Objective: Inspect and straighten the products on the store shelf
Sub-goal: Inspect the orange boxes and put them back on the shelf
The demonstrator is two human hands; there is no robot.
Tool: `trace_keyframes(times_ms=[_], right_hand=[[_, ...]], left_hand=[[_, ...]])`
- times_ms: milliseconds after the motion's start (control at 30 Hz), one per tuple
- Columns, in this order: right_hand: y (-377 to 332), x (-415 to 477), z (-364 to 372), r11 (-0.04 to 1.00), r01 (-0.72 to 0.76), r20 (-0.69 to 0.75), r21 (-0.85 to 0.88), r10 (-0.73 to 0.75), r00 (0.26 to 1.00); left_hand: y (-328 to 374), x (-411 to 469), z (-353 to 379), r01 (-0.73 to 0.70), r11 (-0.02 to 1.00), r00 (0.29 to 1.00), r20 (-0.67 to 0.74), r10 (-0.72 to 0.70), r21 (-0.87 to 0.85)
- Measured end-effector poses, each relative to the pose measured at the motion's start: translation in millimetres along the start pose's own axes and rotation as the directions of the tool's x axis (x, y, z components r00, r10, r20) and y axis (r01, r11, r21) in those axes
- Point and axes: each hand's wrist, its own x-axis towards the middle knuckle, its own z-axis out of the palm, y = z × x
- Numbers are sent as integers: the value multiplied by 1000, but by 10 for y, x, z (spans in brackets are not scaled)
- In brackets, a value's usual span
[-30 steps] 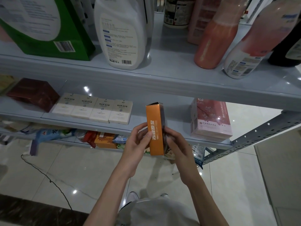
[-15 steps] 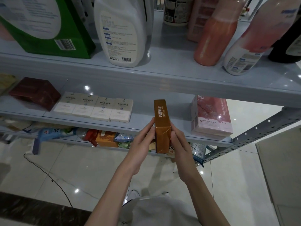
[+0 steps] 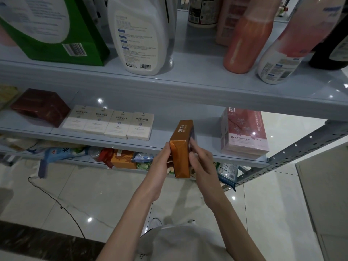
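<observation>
Hands at centre: left hand [image 3: 163,159] and right hand [image 3: 202,161] grasp the orange box [image 3: 181,153] between them. The left fingers lie on its left face and the right fingers curl on its right.

A second ago the box stood upright with its printed narrow side toward the camera. It is now tipped away, with the end flap facing the camera and the far end leaning over the front lip of the middle shelf [image 3: 163,146]. It has also shifted rightward. Whether it touches the lip cannot be told. This suggests that inspection is finished and the return to the shelf is under way.

Open room is the bare stretch of shelf between the row of white boxes [image 3: 109,123] on the left and the pink pack [image 3: 243,132] on the right, and it looks wider than the box. The limits are the lip beneath and the upper shelf [image 3: 169,91] overhead.
</observation>
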Motion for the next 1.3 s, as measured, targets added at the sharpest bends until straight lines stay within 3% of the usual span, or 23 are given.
trace_keyframes(times_ms=[467,633,900,1300], right_hand=[[-21,-14,7,991,-5,-76,133,16,997],[-48,-7,-23,995,28,-67,96,-22,998],[-25,-30,-45,989,29,-64,144,-20,998],[-89,-43,-60,984,20,-60,176,-9,998]], left_hand=[[7,-22,-48,-98,995,994,-47,98,3],[20,-30,-30,-94,986,996,6,94,137],[110,-74,-2,-122,991,992,-24,121,-62],[116,-69,1,-152,988,987,40,153,-35]])
